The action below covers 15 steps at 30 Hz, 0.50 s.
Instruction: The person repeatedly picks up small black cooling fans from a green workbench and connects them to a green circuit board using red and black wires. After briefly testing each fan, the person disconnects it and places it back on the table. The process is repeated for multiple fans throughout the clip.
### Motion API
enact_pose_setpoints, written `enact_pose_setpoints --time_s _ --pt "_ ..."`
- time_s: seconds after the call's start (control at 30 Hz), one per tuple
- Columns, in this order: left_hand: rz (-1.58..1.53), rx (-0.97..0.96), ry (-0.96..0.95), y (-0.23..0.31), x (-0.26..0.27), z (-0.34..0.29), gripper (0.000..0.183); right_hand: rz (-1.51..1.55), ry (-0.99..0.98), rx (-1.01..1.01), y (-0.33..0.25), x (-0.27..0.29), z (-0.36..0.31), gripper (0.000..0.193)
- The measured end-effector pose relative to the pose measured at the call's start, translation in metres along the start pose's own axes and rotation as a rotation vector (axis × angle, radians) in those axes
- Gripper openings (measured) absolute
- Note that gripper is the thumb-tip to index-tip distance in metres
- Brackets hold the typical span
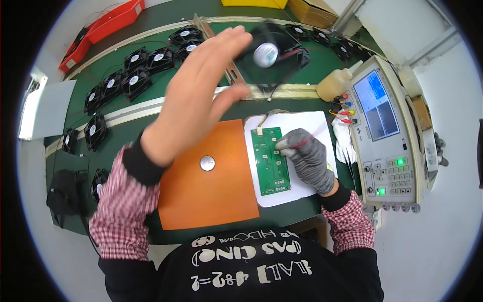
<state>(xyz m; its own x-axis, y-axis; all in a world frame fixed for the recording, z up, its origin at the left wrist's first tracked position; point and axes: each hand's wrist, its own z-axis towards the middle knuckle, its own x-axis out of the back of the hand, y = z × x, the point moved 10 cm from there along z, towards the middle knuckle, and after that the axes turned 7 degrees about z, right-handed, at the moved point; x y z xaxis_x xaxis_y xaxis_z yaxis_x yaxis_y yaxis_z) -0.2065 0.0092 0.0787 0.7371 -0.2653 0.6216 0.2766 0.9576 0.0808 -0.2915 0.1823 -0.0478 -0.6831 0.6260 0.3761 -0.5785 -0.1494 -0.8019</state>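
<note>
My bare left hand (pixel 198 85) is raised over the far edge of the orange mat, its fingers and thumb around the near-left side of a black square cooling fan (pixel 282 58). Motion blurs the fan, which has a round pale label and a short lead ending in a white connector (pixel 269 99). My right hand (pixel 309 158), in a grey knit glove, is closed over the right side of a green circuit board (pixel 271 173). A thin red pen-like piece (pixel 302 143) shows at its pinched fingers. A cable plugs into a white socket (pixel 259 131) at the board's far end.
A white sheet (pixel 314 121) lies under the board. The orange mat (pixel 211 206) bears a silver disc (pixel 207 163). Several black fans (pixel 136 83) stand at the far left. A test instrument (pixel 385 136) and a plastic bottle (pixel 333 84) flank the right. Red bins (pixel 118 22) sit behind.
</note>
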Motion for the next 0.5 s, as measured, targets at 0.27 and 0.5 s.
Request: enact_pose_setpoints --time_s 0.27,0.5 --pt "0.236 0.296 -0.448 -0.141 -0.087 -0.042 0.082 -0.059 0.184 0.135 -0.013 0.025 0.004 0.035" --pt "-0.313 -0.356 -0.325 0.125 -0.011 -0.066 0.049 -0.013 -0.203 0.390 -0.075 -0.034 0.003 0.058"
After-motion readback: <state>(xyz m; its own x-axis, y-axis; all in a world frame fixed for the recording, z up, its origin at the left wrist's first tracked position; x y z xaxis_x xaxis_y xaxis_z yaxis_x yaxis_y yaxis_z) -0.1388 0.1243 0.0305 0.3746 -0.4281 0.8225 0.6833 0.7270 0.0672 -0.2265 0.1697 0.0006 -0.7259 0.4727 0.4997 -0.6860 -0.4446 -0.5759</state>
